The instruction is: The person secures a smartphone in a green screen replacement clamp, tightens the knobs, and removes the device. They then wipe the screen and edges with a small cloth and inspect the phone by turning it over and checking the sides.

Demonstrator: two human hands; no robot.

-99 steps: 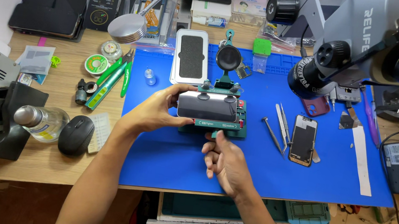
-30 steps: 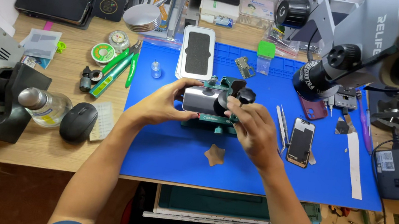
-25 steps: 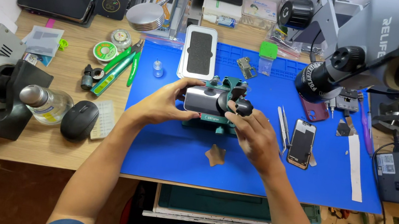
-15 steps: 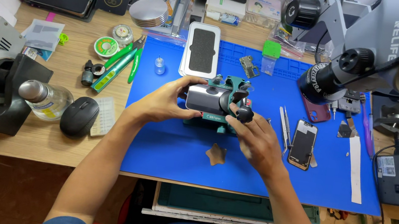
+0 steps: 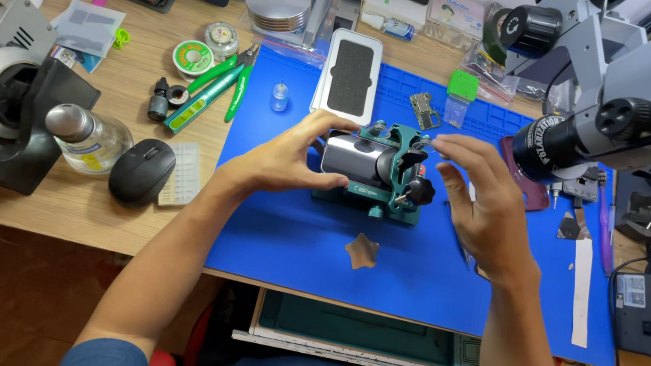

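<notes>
A blue mat (image 5: 414,284) covered the desk's near middle. On its far part stood a green clamp (image 5: 383,175) holding a phone (image 5: 349,157). The left hand (image 5: 286,155) gripped the phone; the right hand (image 5: 479,203) hovered open just right of the clamp.

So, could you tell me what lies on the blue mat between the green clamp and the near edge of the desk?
In the head view, one small tan star-shaped piece lies on the blue mat below the green clamp; otherwise bare.

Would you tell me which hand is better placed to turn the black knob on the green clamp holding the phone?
Probably the right hand: it hovers open beside the black knob of the green clamp, while the left hand grips the phone.
</notes>
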